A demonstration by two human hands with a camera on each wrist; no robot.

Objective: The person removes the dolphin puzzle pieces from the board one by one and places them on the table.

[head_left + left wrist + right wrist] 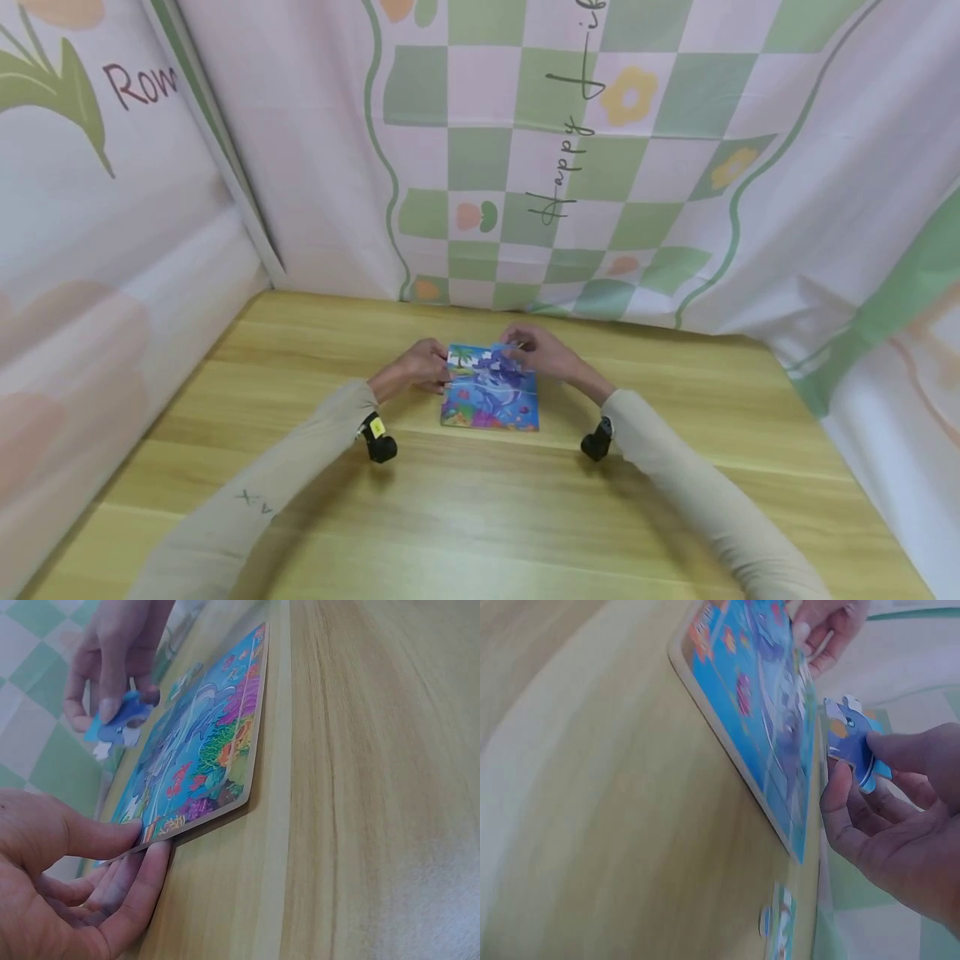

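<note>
The right hand [543, 352] pinches a jigsaw piece [857, 735] between thumb and fingers, up off the bench [480, 517] by the puzzle board's far side; the right wrist view alone makes out the eye printed on its blue-purple animal. The left hand's grip is closed on the left edge of the puzzle board [495, 404], and the left wrist view shows what the head view cannot: thumb on top, fingers underneath. The board lies in front of the person, with its sea picture of dolphin, coral and fish; a palm tree shows clearly only from the head. Both wrist views catch a loose piece [782, 922] on the bench near the board. A wrist camera [381, 447] bears a yellow label too small to read. Farther out, the back curtain [480, 96] reads "Happy" and a partly cut-off word; the left curtain [112, 225], "Rom", its ending unclear.
</note>
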